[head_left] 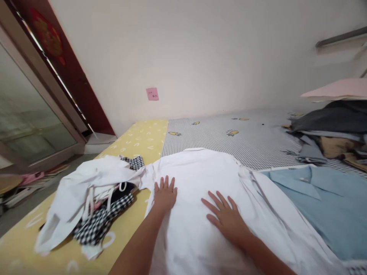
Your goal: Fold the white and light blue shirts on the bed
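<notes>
My left hand point(165, 194) and my right hand point(226, 217) lie flat on the back of a white button shirt point(200, 175), fingers spread and gripping nothing. The shirt is spread out, its collar at the far end. To its left is a crumpled heap of white cloth point(80, 194) with black-and-white gingham fabric point(100, 219) tangled in it. A light blue collared shirt point(323, 206) lies to the right, partly under the white shirt's sleeve edge.
The clothes rest on a yellow printed mat point(140, 141) and a grey checked mat with lemon prints point(229, 141). Dark and tan clothes point(332, 122) are piled at right under a pink sheet point(335, 89). A glass door point(31, 110) stands at left, with books point(25, 187) on the floor.
</notes>
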### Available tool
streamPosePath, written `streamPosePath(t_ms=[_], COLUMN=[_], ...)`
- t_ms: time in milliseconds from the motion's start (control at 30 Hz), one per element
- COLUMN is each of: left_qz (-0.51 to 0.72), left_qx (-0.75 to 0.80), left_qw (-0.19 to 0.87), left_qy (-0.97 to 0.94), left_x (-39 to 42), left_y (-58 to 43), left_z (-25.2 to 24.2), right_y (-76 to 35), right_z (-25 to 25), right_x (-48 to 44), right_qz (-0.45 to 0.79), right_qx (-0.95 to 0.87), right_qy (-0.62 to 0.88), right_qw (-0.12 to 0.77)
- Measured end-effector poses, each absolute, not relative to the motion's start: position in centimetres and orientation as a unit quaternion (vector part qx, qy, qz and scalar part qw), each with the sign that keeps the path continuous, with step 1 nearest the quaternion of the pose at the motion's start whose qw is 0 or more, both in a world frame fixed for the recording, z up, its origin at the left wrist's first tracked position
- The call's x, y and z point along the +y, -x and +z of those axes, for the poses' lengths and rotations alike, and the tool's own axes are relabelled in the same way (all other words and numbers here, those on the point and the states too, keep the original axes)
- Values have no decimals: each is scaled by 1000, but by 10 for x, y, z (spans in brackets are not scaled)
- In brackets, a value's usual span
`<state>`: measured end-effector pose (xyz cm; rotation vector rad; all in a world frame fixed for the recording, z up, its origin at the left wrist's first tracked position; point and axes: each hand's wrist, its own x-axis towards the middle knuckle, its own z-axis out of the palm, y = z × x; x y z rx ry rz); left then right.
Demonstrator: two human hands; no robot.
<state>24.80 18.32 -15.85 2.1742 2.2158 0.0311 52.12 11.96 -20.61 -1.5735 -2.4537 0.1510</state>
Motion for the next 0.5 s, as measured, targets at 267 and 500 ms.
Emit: streamPosePath(t_ms=[267,500], left_qz=[29,149], left_qx=[699,709], left_qw=[56,65], left_qy=[-712,-686], left_x=[52,-42], left_y=[-224,-187], left_z=[-165,-185], right_y=[-506,-526], right_z=[-176,-192], right_x=[99,-9], right_qz=[61,74], right_qx=[-795,-830], right_qy=[602,549], right_qw=[25,69])
